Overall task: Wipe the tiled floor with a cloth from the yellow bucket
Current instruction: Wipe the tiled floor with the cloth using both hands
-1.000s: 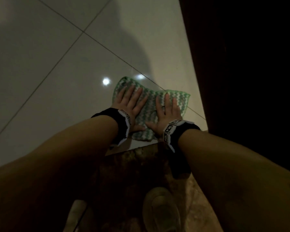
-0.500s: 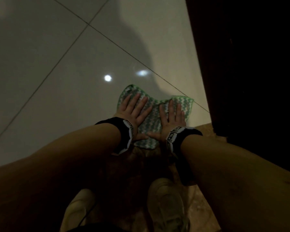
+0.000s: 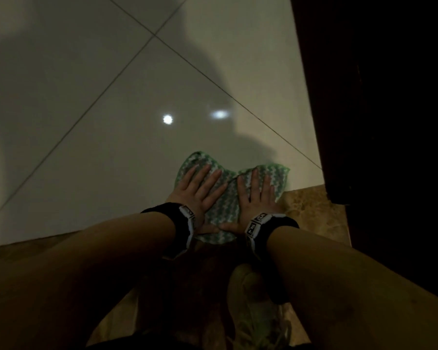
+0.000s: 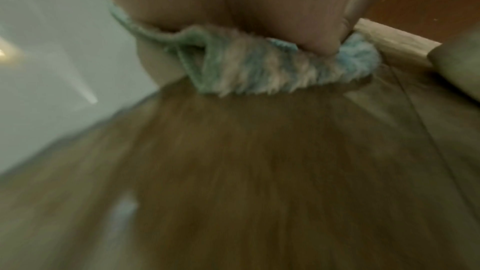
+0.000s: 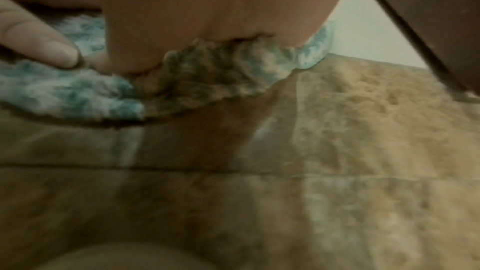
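A green and white fluffy cloth (image 3: 226,198) lies flat on the floor where the pale glossy tiles (image 3: 99,147) meet a brown mottled strip (image 3: 311,208). My left hand (image 3: 200,188) presses on its left half with fingers straight and spread. My right hand (image 3: 257,195) presses on its right half the same way, thumbs nearly touching. In the left wrist view the cloth (image 4: 259,67) bunches under my palm (image 4: 233,7). In the right wrist view the cloth (image 5: 182,77) is squashed under my palm (image 5: 207,7), and the thumb (image 5: 39,46) of my left hand lies on it. No yellow bucket is in view.
A dark wooden door or cabinet (image 3: 377,97) stands close on the right. My shoe (image 3: 258,311) rests on the brown strip just behind my hands. Pale tiles stretch ahead and to the left, with two light reflections (image 3: 167,119).
Both hands have dragged the cloth back toward me, from the pale tiles onto the edge of the brown strip. The cloth has bunched slightly between the hands.
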